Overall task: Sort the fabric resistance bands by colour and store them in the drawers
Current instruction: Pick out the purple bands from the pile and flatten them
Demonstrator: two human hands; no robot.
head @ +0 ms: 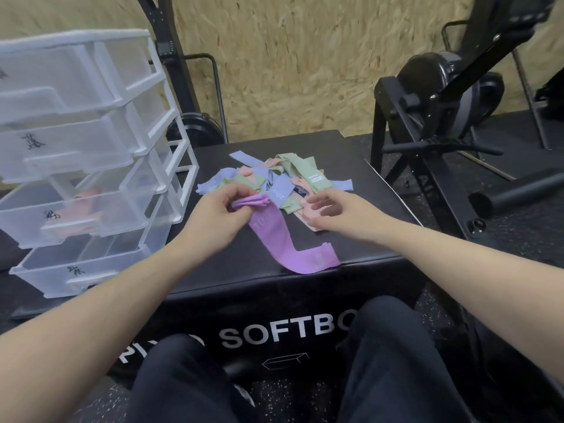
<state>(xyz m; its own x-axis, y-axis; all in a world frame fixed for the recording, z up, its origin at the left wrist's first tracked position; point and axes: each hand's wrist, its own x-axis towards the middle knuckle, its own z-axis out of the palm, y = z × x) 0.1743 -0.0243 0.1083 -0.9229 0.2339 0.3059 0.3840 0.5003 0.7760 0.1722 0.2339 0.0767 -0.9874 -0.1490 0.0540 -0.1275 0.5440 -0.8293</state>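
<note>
A heap of fabric resistance bands [276,178] in blue, green and peach lies on top of the black soft box [244,257]. My left hand [213,209] grips one bunched end of a purple band [287,245], whose other end trails toward the box's front edge. My right hand [329,212] hovers with loosely spread fingers over a peach band [309,221] at the near side of the heap, holding nothing. The white drawer unit [82,160] stands to the left with several clear drawers pulled out; a peach band [88,196] lies in the third drawer.
Black gym machines [451,96] stand to the right of the box, and another black frame [195,87] rises behind the drawers. A chipboard wall [305,56] closes the back. My knees [396,346] sit against the box's front.
</note>
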